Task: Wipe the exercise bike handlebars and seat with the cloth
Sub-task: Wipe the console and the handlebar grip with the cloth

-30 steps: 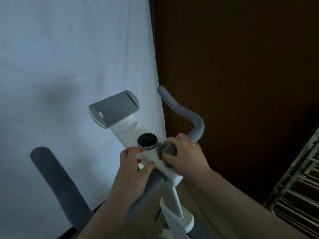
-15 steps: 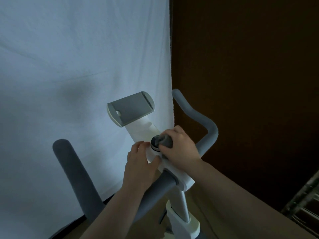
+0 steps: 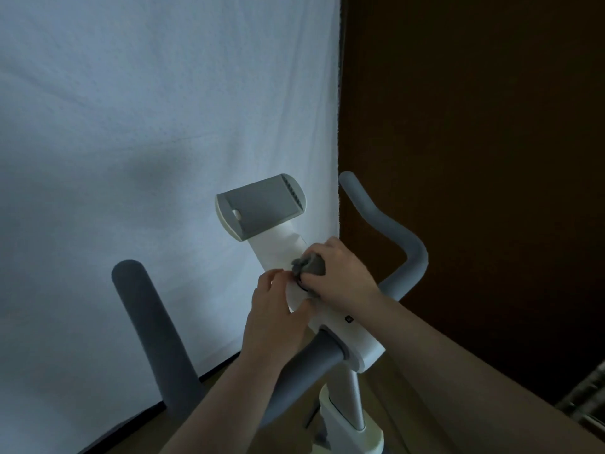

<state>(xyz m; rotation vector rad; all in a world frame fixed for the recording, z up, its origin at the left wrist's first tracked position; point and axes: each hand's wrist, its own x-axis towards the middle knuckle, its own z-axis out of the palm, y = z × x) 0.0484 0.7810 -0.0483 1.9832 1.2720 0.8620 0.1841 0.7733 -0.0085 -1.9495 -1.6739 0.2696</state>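
The small grey cloth (image 3: pixel 309 264) — soft, light, bunched in the curled fingers of the right hand (image 3: pixel 340 276) atop the white console (image 3: pixel 353 335) between the handlebars (image 3: pixel 386 224) — looks best kept balled, while the left hand (image 3: pixel 275 309) rests loosely against the console's near-left edge, holding nothing.

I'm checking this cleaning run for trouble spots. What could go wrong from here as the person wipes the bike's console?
1. The right hand presses the bunched grey cloth over the console dial, hidden beneath it; rubbing might turn the dial and change a setting.
2. The left hand only rests on the white console, so the bars could swing under a harder wipe.
3. The grey handlebars and the seat, out of view, might get skipped.
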